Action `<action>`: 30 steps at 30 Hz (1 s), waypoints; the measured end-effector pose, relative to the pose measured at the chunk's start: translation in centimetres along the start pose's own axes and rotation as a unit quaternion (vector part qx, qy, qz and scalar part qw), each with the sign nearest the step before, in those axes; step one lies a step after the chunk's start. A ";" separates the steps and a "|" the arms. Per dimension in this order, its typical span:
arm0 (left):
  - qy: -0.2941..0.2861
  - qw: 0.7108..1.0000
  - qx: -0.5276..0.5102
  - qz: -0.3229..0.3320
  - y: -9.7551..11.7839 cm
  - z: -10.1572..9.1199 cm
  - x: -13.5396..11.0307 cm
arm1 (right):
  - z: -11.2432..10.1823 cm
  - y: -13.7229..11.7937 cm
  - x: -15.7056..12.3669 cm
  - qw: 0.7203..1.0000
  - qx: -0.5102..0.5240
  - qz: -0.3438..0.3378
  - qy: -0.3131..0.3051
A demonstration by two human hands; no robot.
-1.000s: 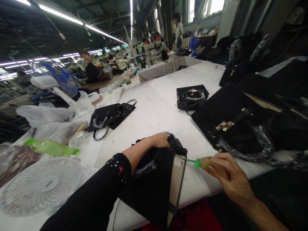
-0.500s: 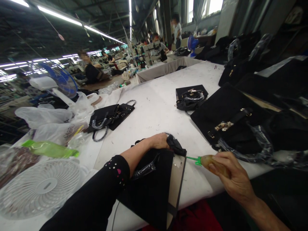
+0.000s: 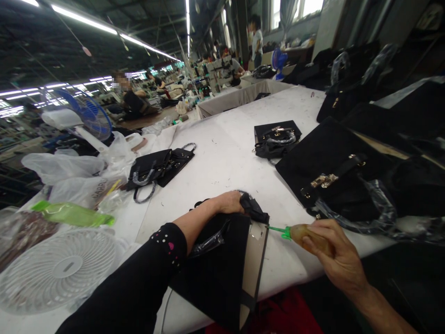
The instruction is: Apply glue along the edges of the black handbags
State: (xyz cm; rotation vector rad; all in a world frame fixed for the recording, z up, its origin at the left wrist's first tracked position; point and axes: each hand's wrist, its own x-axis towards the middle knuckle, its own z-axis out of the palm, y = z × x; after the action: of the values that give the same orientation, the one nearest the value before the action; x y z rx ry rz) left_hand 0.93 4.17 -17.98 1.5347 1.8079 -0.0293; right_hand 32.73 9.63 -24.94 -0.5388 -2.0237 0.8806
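My left hand (image 3: 229, 202) is closed on the folded top edge of a black handbag (image 3: 219, 273) lying flat at the near edge of the white table (image 3: 225, 157). A bare brown panel (image 3: 253, 260) shows along the bag's right side. My right hand (image 3: 333, 260) grips a small yellowish squeeze bottle (image 3: 308, 238) with a green nozzle (image 3: 278, 230). The nozzle tip touches the upper corner of that panel, just right of my left hand.
A large black bag with a gold clasp (image 3: 327, 178) lies to the right among a pile of black bags. Two smaller black bags (image 3: 276, 138) (image 3: 160, 167) lie farther out. At left are a white fan (image 3: 60, 269), a green bottle (image 3: 74, 214), plastic bags and a blue fan (image 3: 88, 113). Other people work in the background.
The bottle's nozzle has crept left to the panel's corner. My left hand keeps its hold on the bag's edge.
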 end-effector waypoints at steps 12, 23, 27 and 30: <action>0.021 0.999 0.016 -0.020 0.1 0.1 -0.2 | -0.3 -0.4 -1.0 0.997 0.045 -0.026 -0.049; 0.024 0.999 0.020 -0.023 0.2 0.2 -0.2 | -0.3 0.7 0.8 1.000 0.013 -0.015 -0.012; 0.024 0.999 0.019 -0.021 -0.1 0.3 -0.1 | -0.4 0.5 1.1 1.000 0.008 -0.025 -0.002; 0.025 0.999 0.021 -0.024 -0.1 0.3 0.0 | -0.4 0.5 1.3 0.999 0.009 -0.033 -0.006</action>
State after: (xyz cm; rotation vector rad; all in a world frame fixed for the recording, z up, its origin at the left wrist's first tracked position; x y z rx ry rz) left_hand 1.04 3.97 -18.21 1.5325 1.8946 -0.0518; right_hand 32.42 10.93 -24.48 -0.4550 -2.0304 0.8620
